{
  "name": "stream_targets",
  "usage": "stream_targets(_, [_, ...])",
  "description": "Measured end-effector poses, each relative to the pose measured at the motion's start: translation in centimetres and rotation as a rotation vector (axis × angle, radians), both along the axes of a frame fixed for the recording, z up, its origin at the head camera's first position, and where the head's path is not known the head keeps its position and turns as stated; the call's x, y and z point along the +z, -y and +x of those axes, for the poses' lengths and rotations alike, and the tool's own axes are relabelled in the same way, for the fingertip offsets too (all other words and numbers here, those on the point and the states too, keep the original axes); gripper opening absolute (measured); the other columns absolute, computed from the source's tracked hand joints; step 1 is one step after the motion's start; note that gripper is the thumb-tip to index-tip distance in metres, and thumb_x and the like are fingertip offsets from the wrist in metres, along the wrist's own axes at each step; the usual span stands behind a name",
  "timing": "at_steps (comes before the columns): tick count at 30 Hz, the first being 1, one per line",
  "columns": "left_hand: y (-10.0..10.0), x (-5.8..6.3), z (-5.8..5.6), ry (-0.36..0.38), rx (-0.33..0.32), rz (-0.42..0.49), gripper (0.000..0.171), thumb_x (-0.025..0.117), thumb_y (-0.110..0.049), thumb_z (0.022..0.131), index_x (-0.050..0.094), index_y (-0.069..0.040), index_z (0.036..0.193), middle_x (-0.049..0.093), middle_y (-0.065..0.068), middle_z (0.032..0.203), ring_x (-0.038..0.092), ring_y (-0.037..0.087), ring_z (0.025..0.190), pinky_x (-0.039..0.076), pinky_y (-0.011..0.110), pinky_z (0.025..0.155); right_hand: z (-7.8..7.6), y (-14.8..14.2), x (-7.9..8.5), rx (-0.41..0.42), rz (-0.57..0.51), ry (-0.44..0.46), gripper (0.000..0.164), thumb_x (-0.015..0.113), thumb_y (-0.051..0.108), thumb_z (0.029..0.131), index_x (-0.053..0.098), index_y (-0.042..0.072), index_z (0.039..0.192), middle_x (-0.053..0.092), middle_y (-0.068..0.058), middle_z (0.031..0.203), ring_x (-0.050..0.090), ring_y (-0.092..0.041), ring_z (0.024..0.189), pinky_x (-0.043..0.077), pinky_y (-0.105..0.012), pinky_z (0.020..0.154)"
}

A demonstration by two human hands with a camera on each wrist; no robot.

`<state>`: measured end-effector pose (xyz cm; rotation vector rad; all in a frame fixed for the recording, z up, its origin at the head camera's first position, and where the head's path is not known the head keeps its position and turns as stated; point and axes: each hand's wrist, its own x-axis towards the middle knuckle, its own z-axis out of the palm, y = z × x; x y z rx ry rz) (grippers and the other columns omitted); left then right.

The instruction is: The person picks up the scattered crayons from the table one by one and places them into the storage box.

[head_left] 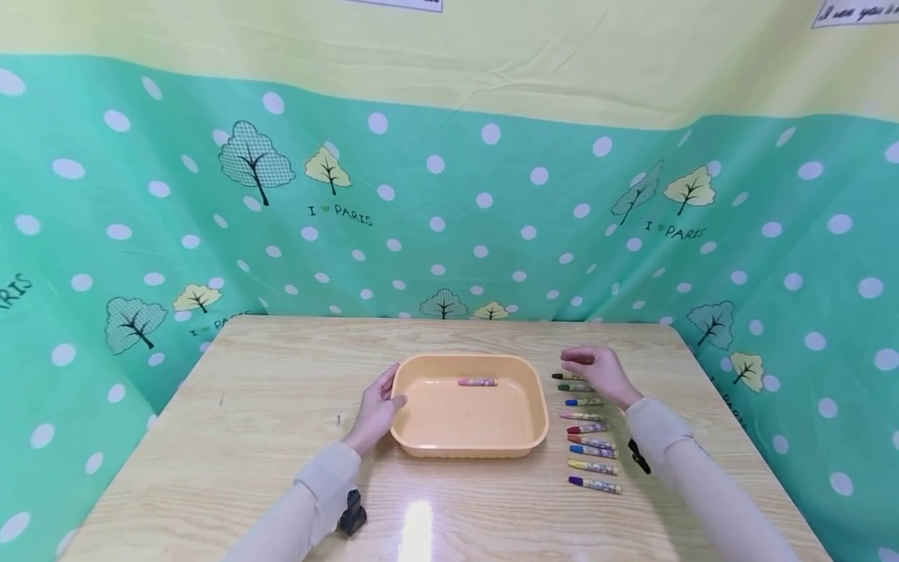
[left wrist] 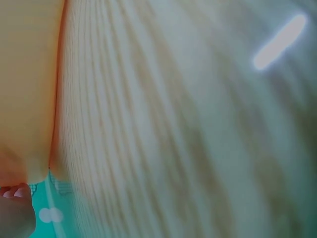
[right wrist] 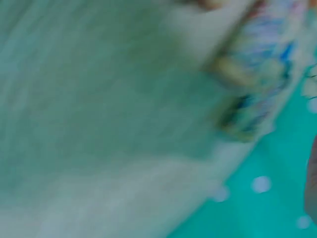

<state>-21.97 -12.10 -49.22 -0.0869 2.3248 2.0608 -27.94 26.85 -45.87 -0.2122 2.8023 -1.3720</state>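
Here a shallow orange tray (head_left: 421, 437) sits mid-table on the wooden table (head_left: 267, 437), and everything else is placed relative to it. Left hand (head_left: 375, 412) rests against the tray's left wall, fingers (head_left: 386, 384) fairly straight along the rim, thumb at the side, not clenched round it. In the left wrist view the tray wall (left wrist: 29, 89) fills the left edge, blurred, with a fingertip (left wrist: 17, 193) at bottom left and wood grain (left wrist: 163, 129) beside it. One pink crayon (head_left: 477, 382) lies inside the tray, near its far wall, lengthwise left to right. Right of the tray, just beside it, a column of crayons (head_left: 591, 437) lies on the table, each pointing left: brown (head_left: 565, 376) and green (head_left: 576, 387) at the far end, then blue-tipped, pink, red, orange, blue, yellow, and purple (head_left: 594, 485) nearest the person. Right hand (head_left: 602, 375) hovers over the far end of that column, fingers loosely curled and pointing toward the tray; cannot tell whether they pinch the brown crayon or just touch it. Right wrist view is motion-blurred: only smeared crayon wrappers (right wrist: 252, 74) and teal cloth. A teal dotted cloth with trees (head_left: 449, 211) stands behind the tray, all round the table.
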Motion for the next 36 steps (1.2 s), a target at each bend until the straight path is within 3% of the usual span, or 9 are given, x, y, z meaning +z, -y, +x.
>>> stream_targets(9, [-0.2, 0.2, 0.1, -0.014, -0.017, 0.004, 0.063, 0.048, 0.007, 0.084, 0.028, -0.003, 0.142, 0.033, 0.024, 0.143, 0.036, 0.036, 0.13, 0.037, 0.04, 0.105, -1.5, -2.4, -3.0, -0.055, 0.065, 0.06, 0.032, 0.064, 0.015, 0.085, 0.062, 0.002, 0.114, 0.063, -0.017, 0.114, 0.059, -0.031, 0.104, 0.053, -0.04, 0.089])
stream_targets(16, [-0.2, 0.0, 0.1, -0.013, -0.019, 0.006, 0.063, 0.048, 0.008, 0.083, 0.028, -0.002, 0.142, 0.033, 0.024, 0.143, 0.037, 0.037, 0.13, 0.038, 0.041, 0.105, -2.0, -2.9, -3.9, -0.046, 0.08, 0.145, 0.031, 0.067, 0.012, 0.081, 0.065, 0.004, 0.111, 0.066, -0.015, 0.108, 0.063, -0.021, 0.092, 0.057, -0.028, 0.073])
stream_targets(20, [-0.3, -0.1, 0.1, -0.012, -0.029, 0.006, 0.064, 0.048, 0.008, 0.084, 0.026, -0.002, 0.143, 0.031, 0.024, 0.144, 0.035, 0.037, 0.13, 0.037, 0.041, 0.105, -2.0, -3.0, -4.1, -0.042, 0.1, 0.143, 0.029, 0.067, 0.007, 0.08, 0.066, 0.003, 0.109, 0.067, -0.016, 0.104, 0.063, -0.018, 0.086, 0.056, -0.026, 0.066])
stream_targets(22, [-0.4, 0.7, 0.4, -0.006, -0.03, 0.009, 0.064, 0.048, 0.009, 0.083, 0.026, -0.001, 0.142, 0.03, 0.025, 0.144, 0.035, 0.038, 0.13, 0.037, 0.041, 0.105, -2.0, -2.9, -4.1, -0.038, 0.115, 0.129, 0.028, 0.068, 0.006, 0.079, 0.067, 0.002, 0.107, 0.067, -0.015, 0.102, 0.063, -0.018, 0.085, 0.056, -0.027, 0.066])
stream_targets(26, [-0.3, 0.9, 0.3, 0.001, -0.033, 0.015, 0.064, 0.048, 0.009, 0.084, 0.026, -0.001, 0.142, 0.03, 0.024, 0.144, 0.035, 0.038, 0.13, 0.037, 0.041, 0.105, -1.9, -2.8, -3.9, -0.039, 0.138, 0.122, 0.025, 0.068, 0.006, 0.079, 0.068, 0.002, 0.104, 0.068, -0.015, 0.099, 0.063, -0.019, 0.084, 0.056, -0.029, 0.067])
stream_targets(30, [-0.1, 0.0, 0.1, -0.009, -0.024, 0.007, 0.063, 0.048, 0.008, 0.084, 0.027, -0.003, 0.143, 0.031, 0.023, 0.144, 0.035, 0.036, 0.13, 0.037, 0.04, 0.105, -1.9, -2.5, -4.0, -0.051, 0.16, 0.13, 0.023, 0.068, 0.006, 0.079, 0.069, 0.003, 0.102, 0.069, -0.014, 0.098, 0.063, -0.018, 0.084, 0.056, -0.027, 0.068])
stream_targets(36, [0.0, 0.0, 0.1, -0.017, -0.004, -0.002, 0.063, 0.048, 0.008, 0.084, 0.028, -0.003, 0.142, 0.032, 0.023, 0.144, 0.036, 0.036, 0.13, 0.037, 0.04, 0.105, -2.1, -2.1, -3.9, -0.05, 0.154, 0.131, 0.023, 0.067, 0.006, 0.08, 0.069, 0.003, 0.103, 0.069, -0.014, 0.099, 0.063, -0.016, 0.081, 0.056, -0.026, 0.064])
